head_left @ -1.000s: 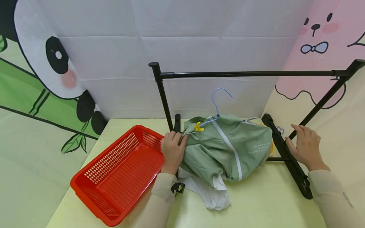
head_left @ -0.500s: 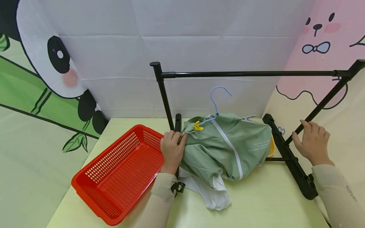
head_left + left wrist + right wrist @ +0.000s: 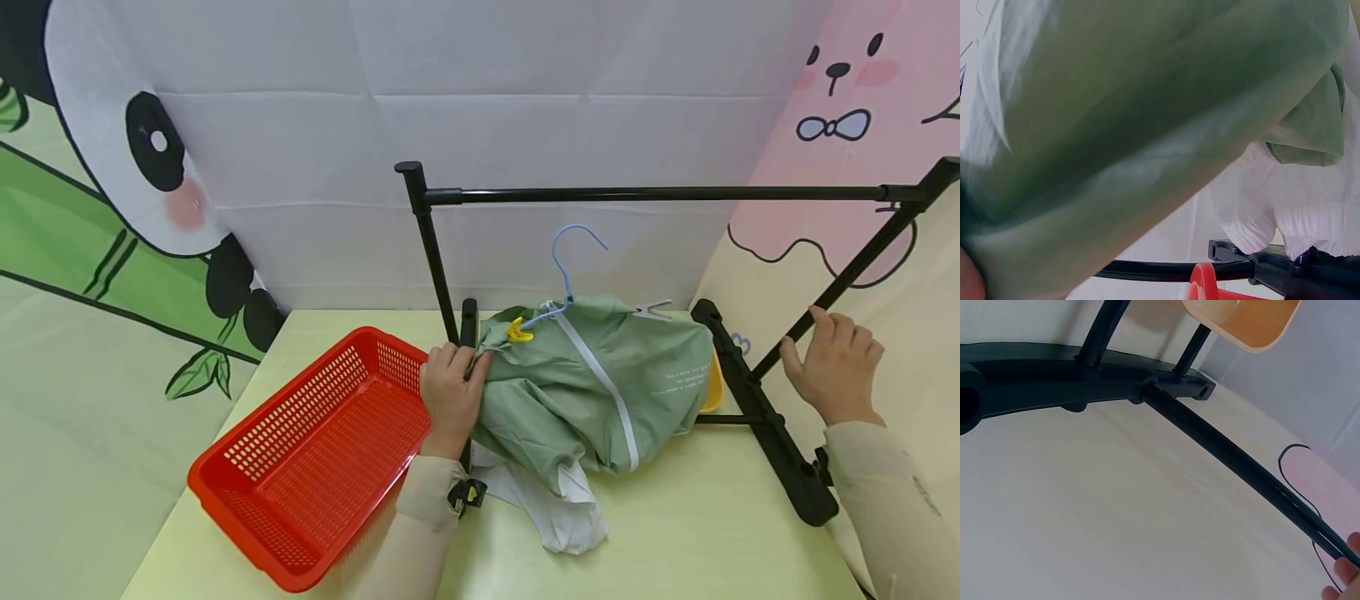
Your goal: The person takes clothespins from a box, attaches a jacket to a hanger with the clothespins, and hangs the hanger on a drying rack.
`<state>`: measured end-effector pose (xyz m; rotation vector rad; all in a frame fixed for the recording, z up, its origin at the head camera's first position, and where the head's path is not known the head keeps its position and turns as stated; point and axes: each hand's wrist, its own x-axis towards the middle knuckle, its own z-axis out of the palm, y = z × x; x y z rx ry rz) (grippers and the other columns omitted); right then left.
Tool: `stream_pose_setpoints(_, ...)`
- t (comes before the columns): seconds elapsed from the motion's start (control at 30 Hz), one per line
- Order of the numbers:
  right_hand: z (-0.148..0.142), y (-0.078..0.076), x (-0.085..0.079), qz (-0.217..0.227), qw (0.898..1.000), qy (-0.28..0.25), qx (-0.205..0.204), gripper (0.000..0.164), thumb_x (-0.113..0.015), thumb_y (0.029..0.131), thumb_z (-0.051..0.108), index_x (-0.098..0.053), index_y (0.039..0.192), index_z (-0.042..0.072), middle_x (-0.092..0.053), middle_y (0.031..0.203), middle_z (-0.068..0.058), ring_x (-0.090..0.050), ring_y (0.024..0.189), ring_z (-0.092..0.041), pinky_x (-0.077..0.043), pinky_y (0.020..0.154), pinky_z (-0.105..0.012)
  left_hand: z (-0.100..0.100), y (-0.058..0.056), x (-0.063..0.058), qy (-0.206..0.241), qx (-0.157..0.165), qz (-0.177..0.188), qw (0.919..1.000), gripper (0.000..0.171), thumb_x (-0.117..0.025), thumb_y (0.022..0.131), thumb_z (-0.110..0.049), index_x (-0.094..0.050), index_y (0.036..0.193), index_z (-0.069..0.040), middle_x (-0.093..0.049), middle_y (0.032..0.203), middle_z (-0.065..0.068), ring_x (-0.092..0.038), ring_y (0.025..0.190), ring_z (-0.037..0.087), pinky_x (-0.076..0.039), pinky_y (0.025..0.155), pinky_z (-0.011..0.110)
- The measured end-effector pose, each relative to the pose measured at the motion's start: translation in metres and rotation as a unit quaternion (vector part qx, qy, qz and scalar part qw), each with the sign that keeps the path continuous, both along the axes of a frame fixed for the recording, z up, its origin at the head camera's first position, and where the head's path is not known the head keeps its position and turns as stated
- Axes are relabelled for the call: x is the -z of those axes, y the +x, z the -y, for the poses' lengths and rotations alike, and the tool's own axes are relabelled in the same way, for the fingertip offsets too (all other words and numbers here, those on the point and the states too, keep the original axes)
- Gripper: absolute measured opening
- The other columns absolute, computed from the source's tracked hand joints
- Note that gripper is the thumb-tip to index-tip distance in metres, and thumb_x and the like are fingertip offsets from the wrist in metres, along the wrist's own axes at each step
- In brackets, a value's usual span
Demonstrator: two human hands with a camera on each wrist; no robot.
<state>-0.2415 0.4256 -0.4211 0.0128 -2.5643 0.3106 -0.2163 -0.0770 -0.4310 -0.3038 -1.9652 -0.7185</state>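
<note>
A black clothes rack (image 3: 645, 195) stands on the table. My left hand (image 3: 452, 400) grips its left post low down, right at the garment's edge; green cloth fills most of the left wrist view and hides those fingers. My right hand (image 3: 837, 364) holds the slanted right post (image 3: 862, 260), fingertips round the bar, as the right wrist view also shows. Between the posts is a green jacket (image 3: 600, 392) with a white zip, on a blue hanger (image 3: 559, 262). The hook shows below the top rail, apart from it. A yellow clip (image 3: 519, 330) and a grey clip (image 3: 654, 310) sit at its shoulders.
A red perforated basket (image 3: 315, 458) stands left of the rack. White cloth (image 3: 566, 517) pokes out beneath the jacket. A yellow-orange container (image 3: 1247, 319) is partly hidden behind it. The rack's right foot (image 3: 776, 433) lies near the table's right edge.
My right hand has moved right and slightly up with the right post, and the rack's right foot has shifted a little to the right. The left hand has barely moved.
</note>
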Motion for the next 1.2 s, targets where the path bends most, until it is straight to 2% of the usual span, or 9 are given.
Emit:
stream_pose_setpoints(0.27,0.001,-0.006,-0.009,-0.030,0.999,-0.022,0.023,0.059,-0.047,0.093,0.025,-0.033,0.137,-0.012,-0.038,0.118,-0.045,-0.033,0.102,-0.066,-0.022,0.081,-0.069,0.000,0.002,-0.002,0.002,-0.002,0.003,1.0000,0.020,-0.076,0.086,-0.022,-0.065,0.080,-0.007,-0.053,0.074,0.009,-0.046,0.065,0.028,-0.034,0.056,0.040)
stream_pose_setpoints(0.5,0.000,-0.014,-0.020,-0.021,0.997,-0.037,0.072,0.064,-0.041,0.097,0.029,-0.024,0.144,-0.011,-0.034,0.121,-0.047,-0.031,0.105,-0.065,-0.020,0.085,-0.069,-0.001,0.003,-0.003,0.010,-0.001,0.003,0.9999,0.021,-0.075,0.087,-0.023,-0.064,0.079,-0.007,-0.052,0.074,0.009,-0.046,0.065,0.028,-0.033,0.056,0.040)
stream_pose_setpoints(0.73,-0.001,-0.020,-0.023,-0.029,0.993,-0.052,0.099,0.065,-0.039,0.099,0.032,-0.017,0.145,-0.009,-0.032,0.123,-0.045,-0.031,0.107,-0.062,-0.020,0.088,-0.068,0.000,0.000,0.000,0.008,-0.005,-0.005,0.9999,0.022,-0.076,0.086,-0.023,-0.064,0.078,-0.007,-0.053,0.073,0.009,-0.045,0.064,0.028,-0.032,0.055,0.039)
stream_pose_setpoints(1.07,-0.001,-0.029,-0.032,0.038,0.988,-0.078,0.129,0.071,-0.033,0.102,0.034,-0.001,0.148,-0.010,-0.026,0.128,-0.046,-0.026,0.112,-0.061,-0.018,0.091,-0.068,0.002,0.003,-0.004,0.014,-0.007,-0.012,0.9998,0.020,-0.077,0.086,-0.021,-0.064,0.078,-0.007,-0.053,0.073,0.009,-0.045,0.064,0.027,-0.032,0.054,0.039)
stream_pose_setpoints(1.2,-0.002,-0.033,-0.032,0.044,0.986,-0.094,0.132,0.073,-0.033,0.102,0.035,0.004,0.149,-0.007,-0.027,0.126,-0.047,-0.025,0.111,-0.062,-0.017,0.090,-0.067,0.003,0.003,-0.004,0.015,-0.007,-0.007,0.9998,0.021,-0.075,0.087,-0.023,-0.064,0.079,-0.007,-0.052,0.073,0.009,-0.045,0.064,0.028,-0.032,0.055,0.039)
